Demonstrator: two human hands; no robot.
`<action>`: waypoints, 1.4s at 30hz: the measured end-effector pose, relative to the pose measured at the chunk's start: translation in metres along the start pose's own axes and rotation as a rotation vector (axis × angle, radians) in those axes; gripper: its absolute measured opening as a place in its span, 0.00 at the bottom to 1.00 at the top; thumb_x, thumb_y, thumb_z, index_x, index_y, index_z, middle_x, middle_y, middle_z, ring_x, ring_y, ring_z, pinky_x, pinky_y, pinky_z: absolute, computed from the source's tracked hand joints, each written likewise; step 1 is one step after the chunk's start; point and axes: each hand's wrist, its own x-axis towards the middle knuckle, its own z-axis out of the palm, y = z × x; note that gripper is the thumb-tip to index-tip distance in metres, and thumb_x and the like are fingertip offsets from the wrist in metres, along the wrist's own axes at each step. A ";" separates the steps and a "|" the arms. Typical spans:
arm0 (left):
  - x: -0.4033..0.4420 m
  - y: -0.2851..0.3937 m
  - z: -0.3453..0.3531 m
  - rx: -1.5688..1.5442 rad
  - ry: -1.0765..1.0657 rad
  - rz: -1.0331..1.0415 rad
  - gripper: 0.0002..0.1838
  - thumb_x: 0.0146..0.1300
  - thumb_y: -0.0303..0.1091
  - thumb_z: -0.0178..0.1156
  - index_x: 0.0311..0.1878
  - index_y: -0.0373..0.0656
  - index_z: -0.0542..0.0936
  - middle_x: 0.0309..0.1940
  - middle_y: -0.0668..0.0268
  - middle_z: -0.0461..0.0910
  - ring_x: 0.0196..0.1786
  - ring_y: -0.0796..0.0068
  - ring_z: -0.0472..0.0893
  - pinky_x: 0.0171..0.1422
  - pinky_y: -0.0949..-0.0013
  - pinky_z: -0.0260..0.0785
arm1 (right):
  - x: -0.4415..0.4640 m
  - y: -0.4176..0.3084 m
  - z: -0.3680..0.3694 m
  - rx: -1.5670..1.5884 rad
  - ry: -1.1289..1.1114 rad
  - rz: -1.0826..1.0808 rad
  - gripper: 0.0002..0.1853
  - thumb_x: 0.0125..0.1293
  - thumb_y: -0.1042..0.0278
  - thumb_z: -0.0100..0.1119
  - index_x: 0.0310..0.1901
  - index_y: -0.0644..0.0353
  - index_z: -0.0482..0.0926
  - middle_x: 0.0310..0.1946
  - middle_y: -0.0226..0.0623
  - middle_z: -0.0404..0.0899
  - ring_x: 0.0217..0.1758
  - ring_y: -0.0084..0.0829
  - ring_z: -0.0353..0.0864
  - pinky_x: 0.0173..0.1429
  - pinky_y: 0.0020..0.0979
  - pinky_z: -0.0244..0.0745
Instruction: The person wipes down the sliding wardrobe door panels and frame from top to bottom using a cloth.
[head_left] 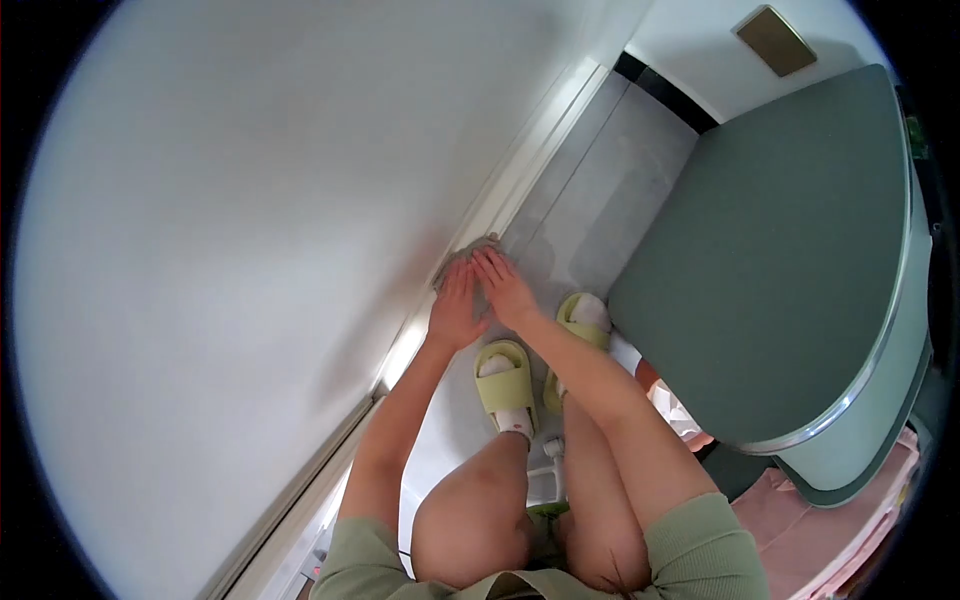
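Note:
A crumpled grey cloth lies along the white baseboard, where the wall meets the floor. My left hand rests on the cloth with its fingers stretched out and close together. Beside it, my right hand also lies flat on the cloth, fingers straight. The two hands nearly touch at the fingertips. Part of the cloth is hidden under the fingers.
My feet stand in yellow-green slippers on the grey tiled floor. To the right is a large grey-green curved panel with a metal rim. Pink fabric lies at lower right. A metallic plate is on the far wall.

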 end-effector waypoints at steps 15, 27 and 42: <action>0.148 0.024 -0.008 0.134 0.158 0.081 0.50 0.47 0.41 0.61 0.70 0.31 0.46 0.72 0.52 0.44 0.75 0.61 0.44 0.74 0.63 0.45 | 0.064 0.095 -0.001 -0.057 -0.113 0.400 0.32 0.64 0.63 0.44 0.69 0.60 0.51 0.72 0.37 0.46 0.73 0.37 0.47 0.73 0.36 0.45; 0.068 0.022 -0.024 0.300 -0.203 -0.020 0.53 0.47 0.50 0.61 0.70 0.33 0.46 0.72 0.53 0.43 0.75 0.60 0.44 0.75 0.62 0.43 | 0.014 0.039 -0.028 0.195 -0.073 0.250 0.43 0.49 0.59 0.60 0.67 0.63 0.55 0.70 0.42 0.50 0.72 0.40 0.49 0.74 0.36 0.46; 0.089 0.031 -0.039 0.244 -0.210 0.035 0.45 0.53 0.50 0.56 0.69 0.36 0.51 0.72 0.53 0.46 0.74 0.58 0.47 0.73 0.60 0.48 | 0.042 0.053 -0.016 0.455 0.033 0.464 0.29 0.61 0.68 0.44 0.65 0.67 0.58 0.70 0.43 0.50 0.72 0.42 0.49 0.73 0.41 0.46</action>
